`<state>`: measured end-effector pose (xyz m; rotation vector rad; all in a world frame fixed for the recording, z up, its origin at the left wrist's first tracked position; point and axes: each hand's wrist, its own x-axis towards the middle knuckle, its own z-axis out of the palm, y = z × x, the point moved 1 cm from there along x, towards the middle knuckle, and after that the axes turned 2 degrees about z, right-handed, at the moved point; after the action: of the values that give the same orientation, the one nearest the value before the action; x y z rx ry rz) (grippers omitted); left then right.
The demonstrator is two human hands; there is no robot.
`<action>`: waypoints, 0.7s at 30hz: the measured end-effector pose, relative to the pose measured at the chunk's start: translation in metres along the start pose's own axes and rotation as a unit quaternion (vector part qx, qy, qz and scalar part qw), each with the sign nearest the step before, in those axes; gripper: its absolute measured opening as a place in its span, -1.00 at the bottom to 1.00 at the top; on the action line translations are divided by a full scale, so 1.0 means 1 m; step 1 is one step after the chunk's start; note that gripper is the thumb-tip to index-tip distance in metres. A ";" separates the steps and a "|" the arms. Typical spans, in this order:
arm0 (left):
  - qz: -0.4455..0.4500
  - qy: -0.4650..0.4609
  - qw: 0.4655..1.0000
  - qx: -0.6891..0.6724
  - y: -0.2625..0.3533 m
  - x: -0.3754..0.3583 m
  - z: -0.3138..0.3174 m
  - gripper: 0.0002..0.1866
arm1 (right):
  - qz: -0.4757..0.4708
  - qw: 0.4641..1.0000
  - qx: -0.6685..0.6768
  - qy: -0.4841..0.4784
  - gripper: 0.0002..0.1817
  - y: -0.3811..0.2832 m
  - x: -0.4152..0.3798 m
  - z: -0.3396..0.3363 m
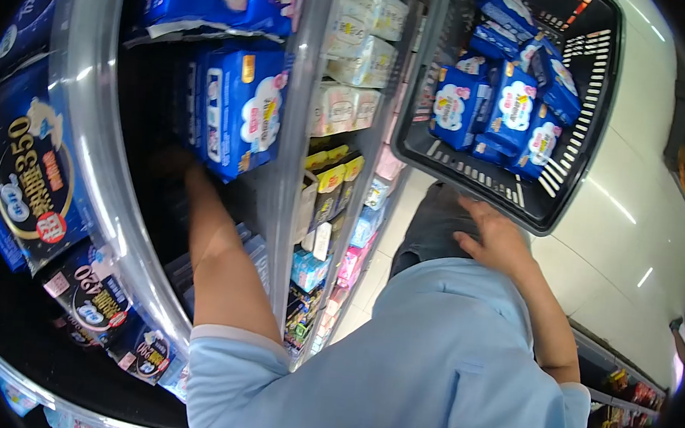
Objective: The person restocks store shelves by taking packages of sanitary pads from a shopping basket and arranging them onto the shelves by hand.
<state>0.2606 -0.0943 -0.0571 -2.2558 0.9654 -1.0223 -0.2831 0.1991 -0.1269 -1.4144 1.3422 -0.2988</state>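
My left hand (173,162) reaches deep into the dark shelf compartment, its fingers lost in shadow. Just beside it, blue packs of sanitary pads (260,115) with a white cloud print stand in a row. My right hand (498,236) lies with fingers spread at my dark-trousered knee, just below the rim of the basket. That black shopping basket (537,221) contains several blue pad packs (514,107) with the same cloud print, heaped together.
Clear plastic shelf lips (101,58) curve around the compartment. Larger dark blue packs (28,165) line the left. Past the divider are shelves of white and pink packs (361,34). Pale tiled floor (626,188) shows at right, with another shelf (618,389) at lower right.
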 end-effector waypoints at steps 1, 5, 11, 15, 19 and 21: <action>0.002 -0.002 1.000 -0.005 0.002 0.001 -0.001 -0.54 | -0.009 1.000 -0.013 0.007 -0.39 0.003 -0.001 0.001; 0.007 -0.012 0.999 -0.036 0.010 0.003 0.002 -0.54 | -0.046 0.996 0.069 0.042 -0.45 -0.002 0.003 -0.019; -0.011 -0.038 0.994 -0.104 0.011 0.005 -0.010 -0.55 | 0.058 0.946 0.082 0.308 -0.45 0.029 0.042 -0.068; -0.030 -0.041 0.982 -0.179 0.005 -0.003 -0.024 -0.54 | 0.179 0.917 0.066 0.350 -0.14 0.081 0.087 -0.070; -0.079 -0.002 0.942 -0.326 -0.006 -0.026 -0.041 -0.54 | 0.296 0.899 0.078 0.314 0.19 0.068 0.119 -0.067; -0.132 0.040 0.888 -0.438 -0.018 -0.054 -0.052 -0.53 | 0.324 0.889 0.020 0.324 0.26 0.057 0.131 -0.056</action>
<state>0.2017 -0.0491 -0.0379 -3.1706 1.3772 -0.8825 -0.3149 0.0775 -0.2152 -0.7627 2.2543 -0.3571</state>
